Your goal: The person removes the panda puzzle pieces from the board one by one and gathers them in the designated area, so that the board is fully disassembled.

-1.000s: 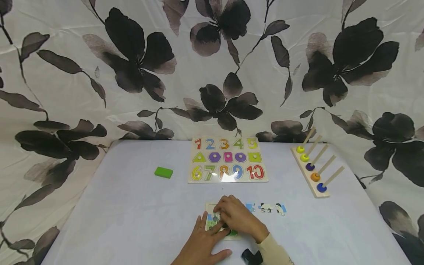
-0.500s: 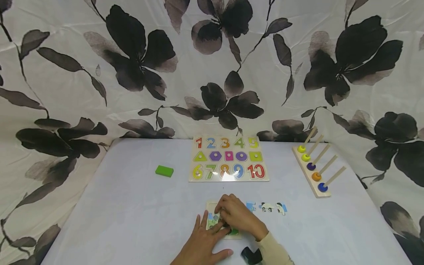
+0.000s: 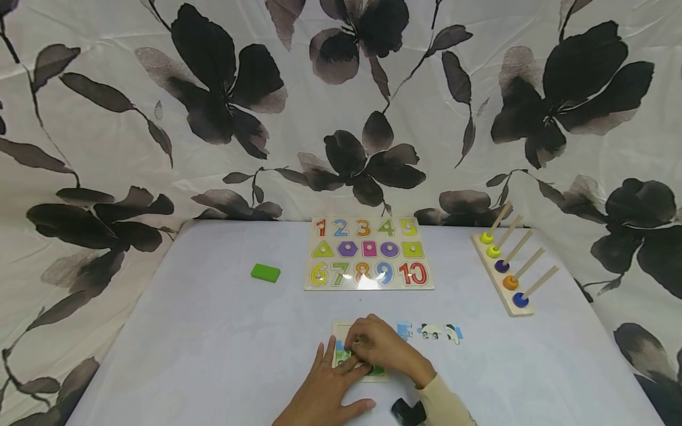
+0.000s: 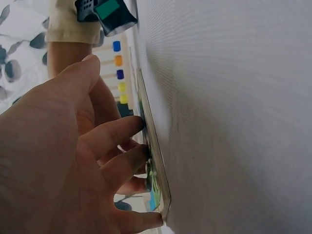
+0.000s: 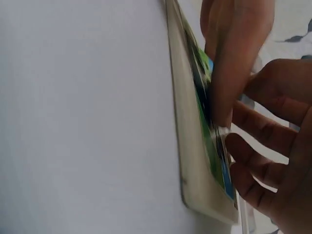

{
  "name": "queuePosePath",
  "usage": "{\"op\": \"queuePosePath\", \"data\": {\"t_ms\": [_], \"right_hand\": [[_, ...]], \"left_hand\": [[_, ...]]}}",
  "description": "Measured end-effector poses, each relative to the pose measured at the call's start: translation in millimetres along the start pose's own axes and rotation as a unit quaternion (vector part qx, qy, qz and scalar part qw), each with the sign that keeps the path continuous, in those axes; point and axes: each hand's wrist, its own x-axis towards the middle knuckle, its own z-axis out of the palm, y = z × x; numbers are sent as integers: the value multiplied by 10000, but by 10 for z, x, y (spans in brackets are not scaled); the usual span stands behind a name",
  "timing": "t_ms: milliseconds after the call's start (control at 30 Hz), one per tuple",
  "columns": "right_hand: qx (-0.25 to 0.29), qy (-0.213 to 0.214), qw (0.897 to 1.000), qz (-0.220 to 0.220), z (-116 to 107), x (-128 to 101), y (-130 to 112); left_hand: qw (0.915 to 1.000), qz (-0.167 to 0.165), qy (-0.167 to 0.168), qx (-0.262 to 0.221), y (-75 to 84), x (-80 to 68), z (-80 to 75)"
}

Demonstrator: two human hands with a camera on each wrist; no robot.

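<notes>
A small wooden jigsaw board (image 3: 339, 327) with a green and blue picture lies near the front of the white table. My left hand (image 3: 333, 381) rests at its lower left, fingers spread and straight. In the left wrist view its fingertips (image 4: 141, 123) press on the board's edge and face. From the right, my right hand (image 3: 380, 346) reaches over the board with fingers curled. Its thumb and forefinger pinch a puzzle piece low on the board, mostly hidden behind the fingers. The right wrist view shows the right hand (image 5: 287, 131) close over the board, beside the left hand (image 5: 236, 63).
Three loose puzzle pieces, one blue (image 3: 404, 331) and two with panda parts (image 3: 429, 331) (image 3: 454, 333), lie right of the board. Behind stand a number-and-shape board (image 3: 369, 259), a green block (image 3: 265, 273) and a peg rack with rings (image 3: 508, 296). A black device (image 3: 408, 412) sits beneath the right sleeve.
The right hand shifts slightly over the board and its fingers cover more of the picture. The left hand keeps its place. The whole head view drifts a little.
</notes>
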Motion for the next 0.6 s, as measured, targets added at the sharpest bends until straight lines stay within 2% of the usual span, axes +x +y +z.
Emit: {"op": "queuePosePath", "data": {"t_ms": [233, 400, 600], "right_hand": [[233, 102, 9997, -56, -5, -22, -1], [199, 100, 9997, -123, 0, -6, 11], [186, 8, 9998, -119, -16, 6, 27]], "left_hand": [[10000, -33, 53, 10, -2, -11, 6], [9998, 32, 181, 16, 8, -34, 5], [10000, -10, 77, -4, 9, -28, -5]]}}
